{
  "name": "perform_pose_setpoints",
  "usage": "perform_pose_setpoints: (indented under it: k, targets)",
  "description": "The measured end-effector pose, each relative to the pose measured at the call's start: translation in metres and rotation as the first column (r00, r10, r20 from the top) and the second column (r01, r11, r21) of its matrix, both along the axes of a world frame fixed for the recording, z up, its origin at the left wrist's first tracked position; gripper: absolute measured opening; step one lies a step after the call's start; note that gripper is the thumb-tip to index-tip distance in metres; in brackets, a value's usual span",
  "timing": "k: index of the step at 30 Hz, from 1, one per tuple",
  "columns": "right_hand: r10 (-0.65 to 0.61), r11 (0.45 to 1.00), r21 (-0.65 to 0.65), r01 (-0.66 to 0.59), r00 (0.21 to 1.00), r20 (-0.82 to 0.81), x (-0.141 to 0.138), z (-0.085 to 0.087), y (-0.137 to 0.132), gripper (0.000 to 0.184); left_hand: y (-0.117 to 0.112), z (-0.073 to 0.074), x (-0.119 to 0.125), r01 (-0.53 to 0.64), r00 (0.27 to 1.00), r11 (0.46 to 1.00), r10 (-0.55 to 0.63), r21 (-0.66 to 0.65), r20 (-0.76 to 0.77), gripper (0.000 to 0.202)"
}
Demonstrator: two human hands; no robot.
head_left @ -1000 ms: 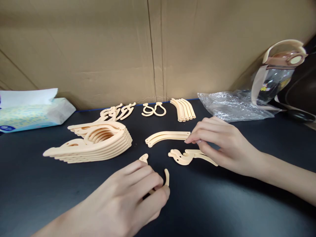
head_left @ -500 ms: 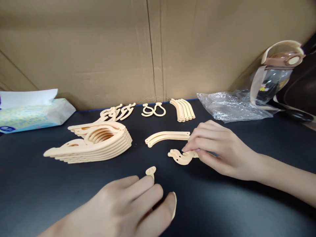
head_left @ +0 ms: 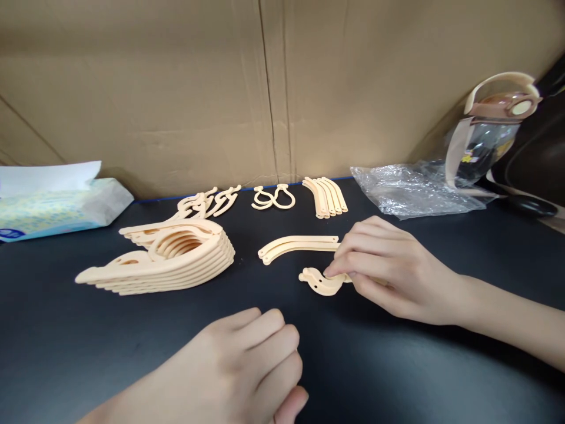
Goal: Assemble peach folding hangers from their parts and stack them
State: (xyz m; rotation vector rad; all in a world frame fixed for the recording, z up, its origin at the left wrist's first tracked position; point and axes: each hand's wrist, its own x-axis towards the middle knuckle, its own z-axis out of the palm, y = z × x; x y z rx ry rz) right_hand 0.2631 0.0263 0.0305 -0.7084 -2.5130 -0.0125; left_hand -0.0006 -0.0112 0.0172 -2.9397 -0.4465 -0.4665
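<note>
My left hand (head_left: 238, 365) is curled into a fist low over the black table (head_left: 397, 377). The small curved cream piece it held is hidden inside the fingers. My right hand (head_left: 388, 271) pinches the tail of a cream wavy-headed piece (head_left: 315, 281) that lies on the table. Just behind it lie two long curved strips (head_left: 295, 244), almost touching my right fingertips. To the left stands a stack of cream hanger bodies (head_left: 168, 259).
Along the back lie small hook parts (head_left: 209, 203), looped parts (head_left: 273, 197) and a bundle of curved strips (head_left: 326, 197). A tissue pack (head_left: 53, 200) sits far left, a crumpled plastic bag (head_left: 410, 191) and a bottle (head_left: 489, 135) far right. A cardboard wall (head_left: 265, 88) closes the back.
My left hand drew the small curved piece toward me and closed over it, so it no longer shows. My right hand moved from the long strips down onto the wavy-headed piece.
</note>
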Motion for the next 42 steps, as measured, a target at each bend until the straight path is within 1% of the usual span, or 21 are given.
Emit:
perform_pose_setpoints:
  k: [2,3,5,9,13,17,21,25,31,33,37,42]
  targets:
    - [0.01,1.0,0.002,-0.01,1.0,-0.008,0.0,-0.001,0.0,0.024,0.0,0.0,0.001,-0.028,0.997,0.995,0.021,0.096,0.067,0.035]
    - [0.014,1.0,0.002,-0.014,1.0,-0.012,0.0,-0.001,0.0,0.023,0.0,0.002,0.001,-0.045,0.994,0.992,0.033,0.117,0.105,0.037]
    - [0.022,1.0,0.001,-0.022,1.0,-0.018,0.001,-0.001,0.0,0.023,0.002,0.006,0.0,-0.083,0.984,0.99,0.063,0.112,0.168,0.038]
    - [0.024,1.0,-0.002,-0.024,1.0,-0.02,0.0,-0.002,0.0,0.022,0.006,0.012,-0.007,-0.167,0.965,0.979,0.138,0.116,0.224,0.035]
    - [0.03,1.0,0.002,-0.03,0.999,-0.023,-0.001,-0.001,0.0,0.022,0.007,0.012,-0.012,-0.205,0.955,0.968,0.166,0.142,0.245,0.031]
    - [0.031,0.999,0.015,-0.031,0.999,-0.026,-0.001,-0.001,-0.001,0.022,0.004,0.01,-0.014,-0.23,0.954,0.968,0.203,0.103,0.223,0.027]
    - [0.031,0.999,0.013,-0.031,0.999,-0.026,-0.001,-0.002,-0.002,0.022,0.003,0.01,-0.016,-0.29,0.928,0.954,0.261,0.074,0.267,0.026]
    - [0.036,0.999,0.013,-0.036,0.999,-0.028,0.0,-0.002,-0.002,0.021,0.006,0.008,-0.016,-0.307,0.913,0.95,0.278,0.053,0.298,0.024]
    - [0.036,0.999,0.009,-0.036,0.999,-0.029,-0.001,-0.002,-0.002,0.021,0.009,0.006,-0.013,-0.345,0.901,0.931,0.293,0.122,0.319,0.023]
    - [0.039,0.999,0.005,-0.039,0.999,-0.027,-0.001,-0.002,-0.002,0.021,0.009,0.006,-0.012,-0.353,0.897,0.927,0.297,0.126,0.326,0.022]
    - [0.05,0.999,-0.001,-0.05,0.998,-0.031,-0.003,-0.002,-0.002,0.021,0.009,0.002,-0.011,-0.356,0.895,0.932,0.318,0.073,0.312,0.018]
    - [0.064,0.997,-0.044,-0.066,0.997,-0.041,-0.005,-0.003,-0.007,0.022,0.011,-0.004,-0.011,-0.333,0.888,0.943,0.307,0.018,0.343,0.02]
